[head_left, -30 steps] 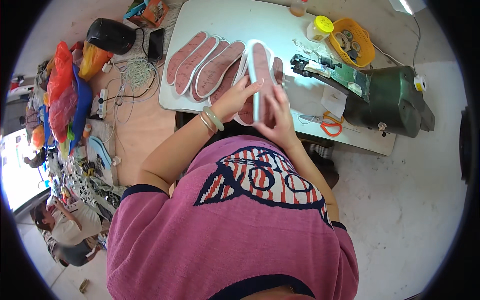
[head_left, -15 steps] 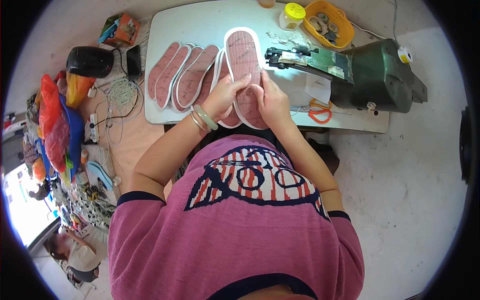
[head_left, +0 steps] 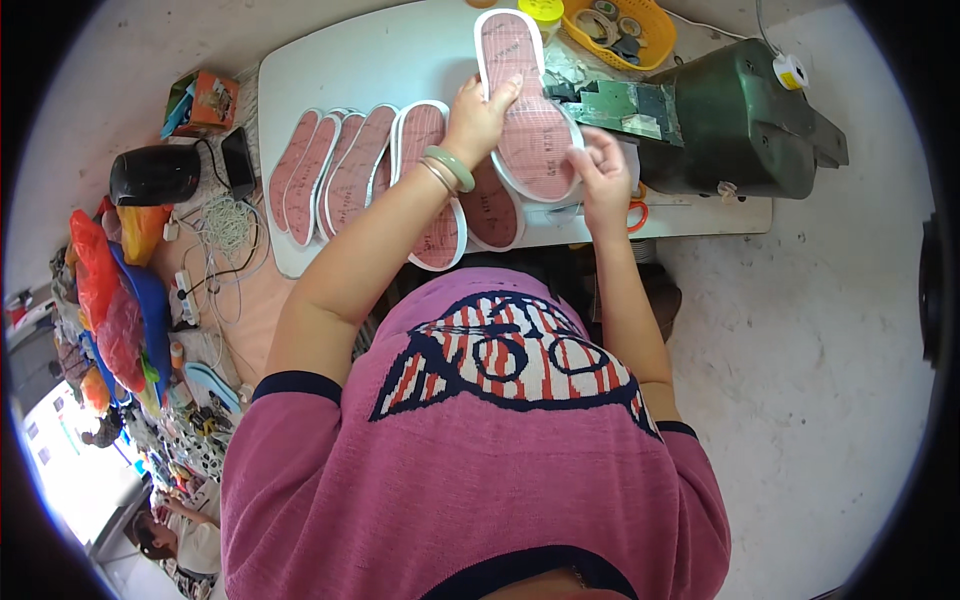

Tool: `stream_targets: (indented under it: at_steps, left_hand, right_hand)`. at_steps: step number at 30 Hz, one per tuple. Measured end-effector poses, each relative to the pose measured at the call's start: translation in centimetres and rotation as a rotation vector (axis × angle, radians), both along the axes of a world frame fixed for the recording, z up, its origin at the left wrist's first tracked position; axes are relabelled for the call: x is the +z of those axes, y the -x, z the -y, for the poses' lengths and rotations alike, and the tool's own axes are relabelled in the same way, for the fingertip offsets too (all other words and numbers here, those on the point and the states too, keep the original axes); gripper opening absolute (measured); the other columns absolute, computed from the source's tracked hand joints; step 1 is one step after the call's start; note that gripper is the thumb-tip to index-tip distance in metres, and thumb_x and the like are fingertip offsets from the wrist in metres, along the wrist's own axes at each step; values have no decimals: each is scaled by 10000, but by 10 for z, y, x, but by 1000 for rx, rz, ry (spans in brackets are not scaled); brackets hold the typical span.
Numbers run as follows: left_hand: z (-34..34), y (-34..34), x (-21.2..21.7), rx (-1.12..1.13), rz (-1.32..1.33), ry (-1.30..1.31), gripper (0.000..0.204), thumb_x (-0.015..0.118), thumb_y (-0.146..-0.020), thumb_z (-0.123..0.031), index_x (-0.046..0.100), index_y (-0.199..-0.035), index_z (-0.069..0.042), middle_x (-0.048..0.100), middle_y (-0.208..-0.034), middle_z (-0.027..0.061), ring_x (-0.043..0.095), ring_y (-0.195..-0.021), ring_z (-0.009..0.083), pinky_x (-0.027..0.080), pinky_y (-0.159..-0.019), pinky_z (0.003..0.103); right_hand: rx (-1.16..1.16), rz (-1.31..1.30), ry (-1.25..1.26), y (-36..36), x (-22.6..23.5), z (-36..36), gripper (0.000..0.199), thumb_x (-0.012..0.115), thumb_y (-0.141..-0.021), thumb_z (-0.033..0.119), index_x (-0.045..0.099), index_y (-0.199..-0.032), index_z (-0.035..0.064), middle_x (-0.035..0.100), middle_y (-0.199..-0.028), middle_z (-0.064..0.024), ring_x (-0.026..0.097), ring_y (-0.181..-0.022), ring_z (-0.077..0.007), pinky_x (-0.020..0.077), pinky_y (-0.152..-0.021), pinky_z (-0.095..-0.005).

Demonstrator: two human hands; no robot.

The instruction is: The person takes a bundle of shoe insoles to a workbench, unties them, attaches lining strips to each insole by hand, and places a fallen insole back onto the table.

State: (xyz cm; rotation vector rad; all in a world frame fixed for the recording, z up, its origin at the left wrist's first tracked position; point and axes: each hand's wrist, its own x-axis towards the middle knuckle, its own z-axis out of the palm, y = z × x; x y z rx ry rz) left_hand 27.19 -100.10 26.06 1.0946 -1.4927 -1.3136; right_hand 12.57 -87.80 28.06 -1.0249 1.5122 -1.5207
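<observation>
My left hand (head_left: pixel 476 124), with a green bangle at its wrist, grips a pinkish-red insole with white edging (head_left: pixel 538 145). Its thumb lies on top of the narrow middle, and the fingers are hidden beneath. At the wider near end, my right hand (head_left: pixel 606 182) pinches the insole's right edge between thumb and curled fingers. The raised insole is beside the narrow arm of a dark green sewing machine (head_left: pixel 765 130). Several similar insoles lie overlapping to the left, among them one (head_left: pixel 355 180) in the row and another (head_left: pixel 493 210) partly under the held insole.
The white table (head_left: pixel 320 75) carries a yellow basket (head_left: pixel 660 40) of tape rolls and a yellow-lidded jar (head_left: pixel 542 12) at the back. Orange-handled scissors (head_left: pixel 637 215) lie near the right hand. A phone (head_left: pixel 238 163), a black device (head_left: pixel 155 175) and tangled cords (head_left: pixel 228 225) are at left.
The held insole has moved away from me and right, its near end swinging rightward. My right hand has shifted from its middle to the right edge of the near end.
</observation>
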Motion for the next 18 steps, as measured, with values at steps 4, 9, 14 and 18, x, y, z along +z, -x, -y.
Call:
stream_targets:
  at_steps: [4,9,14,18]
  left_hand:
    - [9,-4,14,-47,-143,-313,448,598,-875,-377,638,-1050,33,601,-1121,197,581,-1031,282,450,-868,364]
    - [45,-8,6,369,456,513,521,626,-856,-420,618,-1100,40,626,-1105,184,582,-1016,260,437,-917,348]
    - [84,-16,59,-576,557,899,533,653,-843,-414,604,-1148,20,644,-1095,162,608,-947,223,456,-894,320]
    - [93,-18,71,-940,606,196,410,664,-867,-292,600,-1187,-44,617,-1115,79,584,-986,155,449,-901,275]
  right_hand:
    - [263,690,-220,-22,-3,-18,349,496,-955,249,551,-1096,-66,629,-763,-95,620,-678,-171,503,-635,-276]
    - [480,544,-315,-35,9,-4,405,438,-970,328,604,-958,-41,605,-674,-73,580,-573,-149,458,-542,-254]
    - [370,495,-322,-37,27,20,399,453,-964,328,624,-874,-22,584,-616,-46,543,-507,-122,417,-482,-240]
    - [265,477,-357,-37,33,30,406,462,-966,345,623,-843,-6,598,-611,-42,524,-473,-96,373,-443,-220]
